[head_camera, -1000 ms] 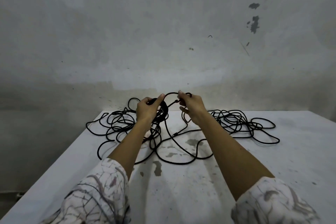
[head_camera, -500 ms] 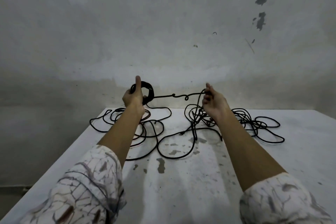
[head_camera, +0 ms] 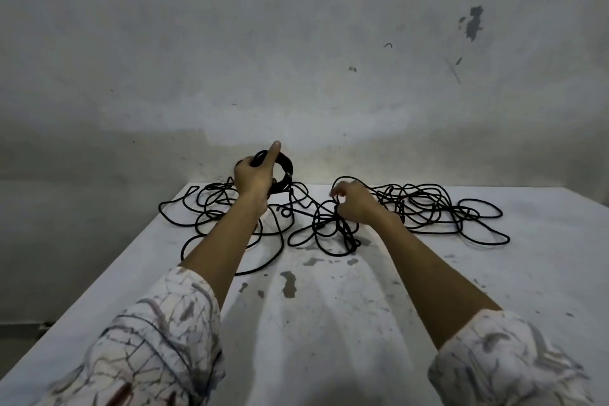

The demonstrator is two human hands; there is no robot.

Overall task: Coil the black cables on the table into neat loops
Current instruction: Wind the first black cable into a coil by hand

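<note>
the white, paint-flecked bench (head_camera: 329, 323) runs out of view at the near and right edges, and both patterned sleeves are cut off at the bottom. across its far half the black cables (head_camera: 428, 211) sprawl in loose tangled loops, thin and matte. the left hand (head_camera: 253, 178) grasps a small tight coil (head_camera: 285, 171) raised above the bench, forefinger pointing up. the right hand (head_camera: 354, 204) is blurred, fingers curled at a bunched strand; whether it grips i cannot tell.
</note>
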